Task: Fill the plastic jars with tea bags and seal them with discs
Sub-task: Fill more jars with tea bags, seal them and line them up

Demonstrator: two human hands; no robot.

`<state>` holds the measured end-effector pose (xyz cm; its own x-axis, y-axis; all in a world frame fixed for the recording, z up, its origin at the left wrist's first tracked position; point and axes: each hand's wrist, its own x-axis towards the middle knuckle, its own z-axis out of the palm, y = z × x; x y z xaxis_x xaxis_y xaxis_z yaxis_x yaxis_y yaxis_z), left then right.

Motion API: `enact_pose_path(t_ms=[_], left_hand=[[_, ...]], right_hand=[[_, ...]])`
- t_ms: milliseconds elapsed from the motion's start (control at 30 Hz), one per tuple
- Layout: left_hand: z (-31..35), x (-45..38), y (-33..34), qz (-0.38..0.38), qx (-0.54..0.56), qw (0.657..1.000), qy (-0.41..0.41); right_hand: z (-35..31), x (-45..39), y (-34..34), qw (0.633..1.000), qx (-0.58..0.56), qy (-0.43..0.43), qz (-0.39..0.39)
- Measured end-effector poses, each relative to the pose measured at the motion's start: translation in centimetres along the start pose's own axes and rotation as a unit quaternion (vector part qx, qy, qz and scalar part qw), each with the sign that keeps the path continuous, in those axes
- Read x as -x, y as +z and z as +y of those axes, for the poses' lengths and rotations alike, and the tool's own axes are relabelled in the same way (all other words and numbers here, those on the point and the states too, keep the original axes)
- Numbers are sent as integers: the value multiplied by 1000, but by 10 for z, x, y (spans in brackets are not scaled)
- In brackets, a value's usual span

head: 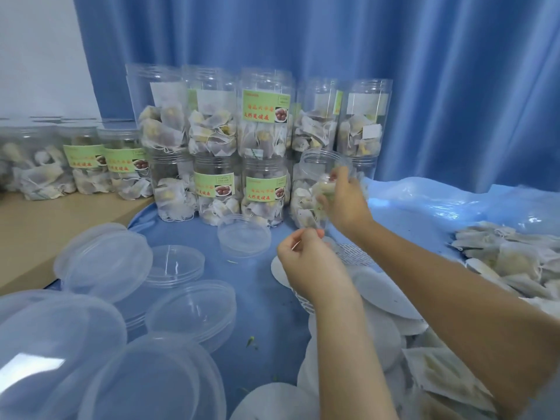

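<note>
The right hand (pixel 345 204) is gripping a tilted, part-filled jar (pixel 315 189) far centre, beside ten stacked jars (pixel 263 147). The left hand (pixel 309 262) is pinching something small, unclear. White discs (pixel 381 292) are lying underneath; six clear lids (pixel 106 265) near left; tea bags (pixel 509 262) right.

Right hand (pixel 345 204) reaches forward, forearm stretched out, fingers curled in a grip; left hand (pixel 309 262) sits nearer, fingers pinched together, forearm upright

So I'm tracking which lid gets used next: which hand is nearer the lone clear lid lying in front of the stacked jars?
Left. The left hand is just right of the lid; the right hand is farther right, at the open jar.
</note>
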<state>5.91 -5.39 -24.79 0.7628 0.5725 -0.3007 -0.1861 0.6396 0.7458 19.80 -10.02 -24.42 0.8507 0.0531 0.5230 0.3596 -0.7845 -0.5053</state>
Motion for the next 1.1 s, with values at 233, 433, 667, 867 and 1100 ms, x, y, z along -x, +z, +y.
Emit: enact_pose_path(t_ms=[233, 433, 667, 867, 1100], left_hand=[[-3, 13, 3, -21, -302, 929, 212], [-22, 19, 2, -92, -457, 830, 307], [-36, 17, -3, -117, -385, 844, 354], [-44, 21, -8, -98, -371, 833, 399], [-54, 20, -9, -146, -377, 831, 382]], right_hand=[[24, 40, -81, 986, -72, -128, 80], [28, 102, -116, 964, -91, -245, 57], [37, 136, -118, 942, -259, -210, 48], [61, 119, -144, 994, -21, -75, -77], [46, 119, -172, 915, 270, 19, -299]])
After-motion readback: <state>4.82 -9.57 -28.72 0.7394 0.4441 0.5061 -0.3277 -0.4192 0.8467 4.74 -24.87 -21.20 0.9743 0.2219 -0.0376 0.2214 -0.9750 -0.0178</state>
